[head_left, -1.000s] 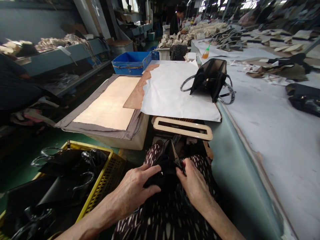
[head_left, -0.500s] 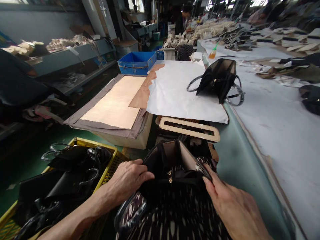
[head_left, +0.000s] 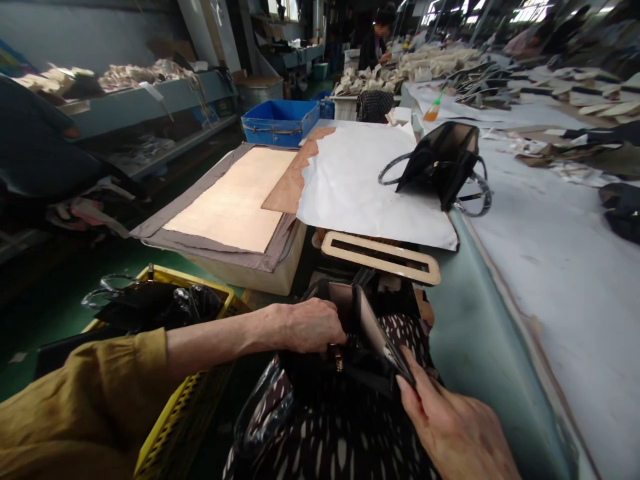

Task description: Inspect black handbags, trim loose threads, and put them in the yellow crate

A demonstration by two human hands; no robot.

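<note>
A black handbag [head_left: 367, 320] with a beige lining rests upright on my lap, its mouth open toward me. My right hand [head_left: 450, 420] pinches the bag's right edge between thumb and fingers. Over the opening, my left hand [head_left: 315, 325] is closed, its fingertips hidden, so what it grips cannot be made out. Just below its knuckles hangs a gold zipper pull [head_left: 339, 360]. Plastic-wrapped handle [head_left: 263, 413] loops down at the bag's left. Dark cloth with pale flecks [head_left: 340, 440] covers my lap.
To the left, a yellow crate [head_left: 175, 413] holds several black bags. Ahead lie a pale oblong frame [head_left: 380, 257], a white sheet [head_left: 350, 180] and a cream board [head_left: 235, 200]. Another black handbag [head_left: 440, 163] stands at the table's edge [head_left: 480, 300]. A co-worker [head_left: 375, 43] is farther back.
My left hand has left the bag's left edge and moved right, over the opening, closing there. The bag's right side tilts inward slightly, with my right hand still on it.
</note>
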